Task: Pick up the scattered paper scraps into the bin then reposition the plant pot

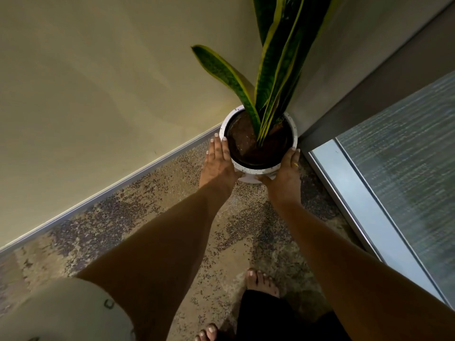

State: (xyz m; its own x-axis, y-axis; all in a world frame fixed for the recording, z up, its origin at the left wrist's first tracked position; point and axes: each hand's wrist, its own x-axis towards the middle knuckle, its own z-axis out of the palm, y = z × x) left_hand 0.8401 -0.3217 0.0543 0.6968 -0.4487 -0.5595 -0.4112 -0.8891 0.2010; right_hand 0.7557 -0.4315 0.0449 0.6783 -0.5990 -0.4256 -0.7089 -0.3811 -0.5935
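A white speckled plant pot [294, 130] with dark soil and tall green, yellow-edged leaves stands on the carpet in the corner between the wall and a door frame. My left hand [218, 163] lies flat against the pot's left side, fingers pointing away from me. My right hand [285, 173], with a ring on one finger, presses the pot's right front side. Both hands clasp the pot between them. No paper scraps or bin show in this view.
A beige wall [98, 94] with a metal baseboard [103, 193] runs along the left. A grey door frame [369, 94] and a glass panel [406, 168] stand on the right. My bare feet [262, 283] are on the speckled carpet [147, 200] below the pot.
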